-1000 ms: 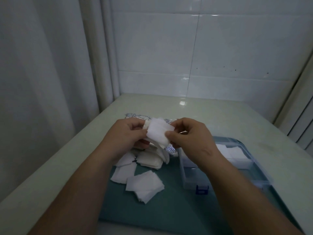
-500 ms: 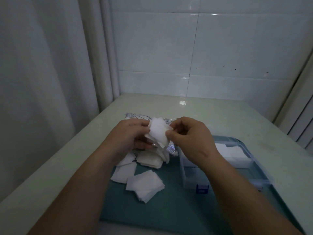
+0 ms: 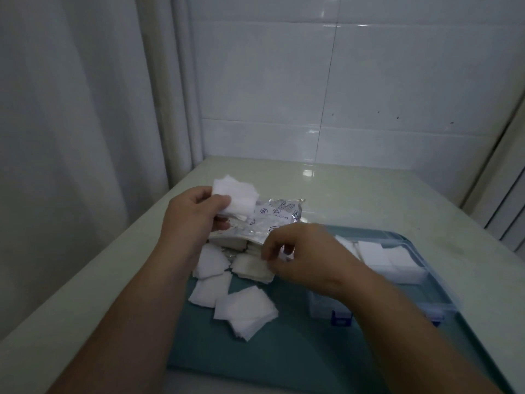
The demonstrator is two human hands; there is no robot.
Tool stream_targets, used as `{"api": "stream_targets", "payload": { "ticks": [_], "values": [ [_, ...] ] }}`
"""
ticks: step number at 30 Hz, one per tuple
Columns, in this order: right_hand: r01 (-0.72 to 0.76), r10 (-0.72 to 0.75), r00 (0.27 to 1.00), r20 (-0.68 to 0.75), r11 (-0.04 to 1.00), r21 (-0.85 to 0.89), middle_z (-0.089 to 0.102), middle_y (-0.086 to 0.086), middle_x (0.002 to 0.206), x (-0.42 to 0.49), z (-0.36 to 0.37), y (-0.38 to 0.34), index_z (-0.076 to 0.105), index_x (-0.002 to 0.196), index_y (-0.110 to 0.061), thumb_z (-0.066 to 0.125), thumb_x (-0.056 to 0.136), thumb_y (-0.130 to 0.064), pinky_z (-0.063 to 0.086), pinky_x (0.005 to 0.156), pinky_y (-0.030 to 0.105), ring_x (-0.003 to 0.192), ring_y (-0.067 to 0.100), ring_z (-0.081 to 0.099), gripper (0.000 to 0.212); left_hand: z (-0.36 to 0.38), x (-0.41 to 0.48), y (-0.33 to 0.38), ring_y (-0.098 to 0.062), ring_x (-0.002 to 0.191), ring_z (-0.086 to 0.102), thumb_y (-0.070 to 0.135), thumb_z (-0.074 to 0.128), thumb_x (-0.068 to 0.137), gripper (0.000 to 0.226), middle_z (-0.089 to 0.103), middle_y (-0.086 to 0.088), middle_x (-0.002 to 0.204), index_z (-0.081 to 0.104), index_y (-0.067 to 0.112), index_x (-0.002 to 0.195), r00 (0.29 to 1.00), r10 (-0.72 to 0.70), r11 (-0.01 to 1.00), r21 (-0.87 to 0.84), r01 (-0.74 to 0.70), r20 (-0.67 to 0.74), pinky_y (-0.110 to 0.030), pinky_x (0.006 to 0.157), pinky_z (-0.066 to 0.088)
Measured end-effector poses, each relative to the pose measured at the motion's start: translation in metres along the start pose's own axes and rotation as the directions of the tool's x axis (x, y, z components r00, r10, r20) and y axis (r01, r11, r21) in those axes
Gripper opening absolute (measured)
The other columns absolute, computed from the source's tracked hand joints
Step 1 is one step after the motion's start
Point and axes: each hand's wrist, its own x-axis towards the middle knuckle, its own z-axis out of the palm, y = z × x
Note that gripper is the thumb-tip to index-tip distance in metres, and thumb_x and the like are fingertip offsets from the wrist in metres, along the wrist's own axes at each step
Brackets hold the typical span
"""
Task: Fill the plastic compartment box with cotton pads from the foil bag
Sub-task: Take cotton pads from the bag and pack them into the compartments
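My left hand [image 3: 196, 220] holds a small stack of white cotton pads [image 3: 237, 197] between thumb and fingers, raised above the silver foil bag [image 3: 272, 220]. The bag lies on the table with its mouth toward me. My right hand [image 3: 301, 254] is low at the bag's mouth, its fingertips pinching the edge of a cream-white pad pile [image 3: 252, 268]. More loose white pads [image 3: 244, 311] lie spread on the teal mat [image 3: 284, 359]. The clear plastic compartment box [image 3: 412, 274] sits to the right, with white pads in its far compartments; my right forearm hides its near left part.
The pale table [image 3: 369, 191] runs back to a tiled wall. A white curtain [image 3: 71, 137] hangs along the left edge. The box has a blue latch [image 3: 342, 318] on its front side.
My hands have parted. The left hand kept the pad stack and lifted it left and up. The right hand dropped down to the pad pile at the bag's mouth.
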Motion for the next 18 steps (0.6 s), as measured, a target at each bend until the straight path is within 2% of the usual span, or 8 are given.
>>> {"api": "stream_targets", "payload": {
  "ticks": [2, 5, 9, 12, 15, 18],
  "values": [
    [0.041, -0.033, 0.994, 0.104, 0.996, -0.073, 0.059, -0.02, 0.084, -0.002, 0.002, -0.006, 0.072, 0.091, -0.034, 0.071, 0.08, -0.023, 0.044, 0.07, 0.017, 0.08, -0.001, 0.054, 0.015, 0.001, 0.0, 0.0, -0.015, 0.06, 0.062, 0.006, 0.064, 0.087, 0.007, 0.068, -0.009, 0.079, 0.07, 0.01, 0.085, 1.0, 0.003, 1.0, -0.015, -0.003, -0.007, -0.023, 0.052, 0.053],
    [0.105, -0.073, 0.969, 0.237, 0.986, -0.127, 0.054, -0.023, 0.09, -0.004, 0.007, -0.013, 0.07, 0.104, -0.037, 0.076, 0.077, -0.032, 0.044, 0.079, 0.018, 0.085, -0.003, 0.051, 0.028, 0.001, 0.0, 0.0, -0.014, 0.059, 0.061, 0.005, 0.063, 0.087, 0.009, 0.067, -0.008, 0.078, 0.069, 0.011, 0.083, 1.0, 0.009, 1.0, -0.028, -0.009, -0.022, -0.023, 0.051, 0.052],
    [0.197, -0.074, 0.909, 0.41, 0.944, -0.265, 0.056, -0.011, 0.124, -0.005, 0.021, -0.017, 0.06, 0.122, -0.038, 0.083, 0.067, -0.037, 0.044, 0.098, 0.031, 0.113, 0.012, 0.051, 0.059, 0.001, 0.002, -0.002, -0.01, 0.056, 0.061, 0.005, 0.064, 0.087, 0.008, 0.067, -0.008, 0.078, 0.069, 0.011, 0.084, 1.0, 0.009, 0.999, -0.039, -0.01, -0.027, -0.023, 0.051, 0.052],
    [0.207, -0.069, 0.917, 0.393, 0.924, -0.323, 0.056, -0.007, 0.125, -0.003, 0.029, -0.018, 0.058, 0.121, -0.038, 0.079, 0.073, -0.035, 0.044, 0.098, 0.032, 0.115, 0.017, 0.051, 0.053, 0.001, 0.003, -0.002, -0.014, 0.058, 0.061, 0.006, 0.064, 0.087, 0.006, 0.067, -0.009, 0.08, 0.069, 0.01, 0.086, 1.0, 0.01, 0.999, -0.039, -0.011, -0.024, -0.023, 0.051, 0.052],
    [0.177, -0.077, 0.956, 0.282, 0.921, -0.348, 0.059, -0.004, 0.118, 0.0, 0.031, -0.018, 0.062, 0.115, -0.034, 0.074, 0.078, -0.037, 0.046, 0.088, 0.029, 0.109, 0.019, 0.056, 0.038, 0.0, 0.004, -0.003, -0.016, 0.059, 0.06, 0.005, 0.064, 0.087, 0.006, 0.067, -0.01, 0.08, 0.069, 0.009, 0.086, 1.0, 0.011, 0.999, -0.053, -0.012, -0.026, -0.023, 0.05, 0.051],
    [0.144, -0.058, 0.973, 0.224, 0.91, -0.388, 0.06, -0.003, 0.116, 0.002, 0.031, -0.019, 0.063, 0.11, -0.031, 0.074, 0.078, -0.04, 0.04, 0.078, 0.026, 0.106, 0.019, 0.056, 0.035, 0.0, 0.003, -0.002, -0.018, 0.063, 0.062, 0.007, 0.064, 0.087, 0.006, 0.068, -0.01, 0.082, 0.069, 0.011, 0.086, 0.999, 0.014, 0.999, -0.039, -0.015, -0.03, -0.024, 0.052, 0.052]
  ]
}}
